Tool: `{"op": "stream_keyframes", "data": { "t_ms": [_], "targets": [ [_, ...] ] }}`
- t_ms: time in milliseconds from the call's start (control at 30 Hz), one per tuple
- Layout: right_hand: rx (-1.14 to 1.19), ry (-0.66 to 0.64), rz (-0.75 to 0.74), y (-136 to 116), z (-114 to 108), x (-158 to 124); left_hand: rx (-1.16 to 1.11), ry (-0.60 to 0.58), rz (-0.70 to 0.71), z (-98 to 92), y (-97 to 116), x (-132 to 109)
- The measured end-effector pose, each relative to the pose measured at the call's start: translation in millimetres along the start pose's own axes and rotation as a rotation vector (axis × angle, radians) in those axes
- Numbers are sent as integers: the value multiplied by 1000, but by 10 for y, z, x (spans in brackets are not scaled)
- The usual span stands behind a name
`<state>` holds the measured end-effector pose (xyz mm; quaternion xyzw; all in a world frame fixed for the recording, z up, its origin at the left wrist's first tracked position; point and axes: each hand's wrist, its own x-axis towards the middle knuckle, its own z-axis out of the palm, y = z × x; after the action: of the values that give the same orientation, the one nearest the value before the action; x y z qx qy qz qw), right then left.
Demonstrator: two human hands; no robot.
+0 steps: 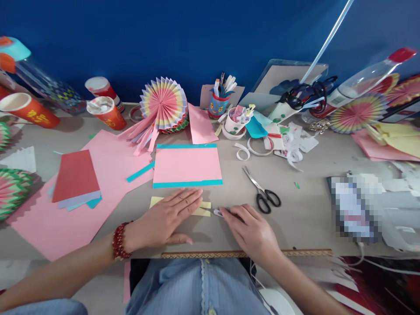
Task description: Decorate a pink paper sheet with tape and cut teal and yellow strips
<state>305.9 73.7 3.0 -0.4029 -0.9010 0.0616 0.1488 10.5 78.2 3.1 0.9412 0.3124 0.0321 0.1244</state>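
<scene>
Two hands: both work low at the near edge of the table [315, 218], close together.
Left hand [167, 216]: laid flat, fingers straight and spread wide, palm pressing down on the yellow paper strip [203, 209]; it grasps nothing, only pins.
Right hand [251, 229]: fingers curled closed around a small tool [217, 212], whose pale tip touches the strip's right end; what kind of tool it is, I cannot tell.
Yellow paper strip: near the middle of the table's front edge, just in front of the pink sheet with teal borders [187, 165], mostly hidden under the left palm.
Handling: it looks thin, very light and limp, likely to slide on the smooth top and to crease or tear if pinched hard; a flat palm seems the safest hold, with the free right end left for the tool.
Scissors [262, 190]: lying untouched just beyond the right hand.
Paper fan [163, 103]: standing toward the back edge.
</scene>
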Motion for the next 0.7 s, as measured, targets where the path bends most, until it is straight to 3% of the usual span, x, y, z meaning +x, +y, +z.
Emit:
{"op": "stream_keyframes", "data": {
  "t_ms": [700],
  "targets": [
    [-31,14,-20,-92,53,92,70,-25,-6,77,-71,-100]
  ]
}}
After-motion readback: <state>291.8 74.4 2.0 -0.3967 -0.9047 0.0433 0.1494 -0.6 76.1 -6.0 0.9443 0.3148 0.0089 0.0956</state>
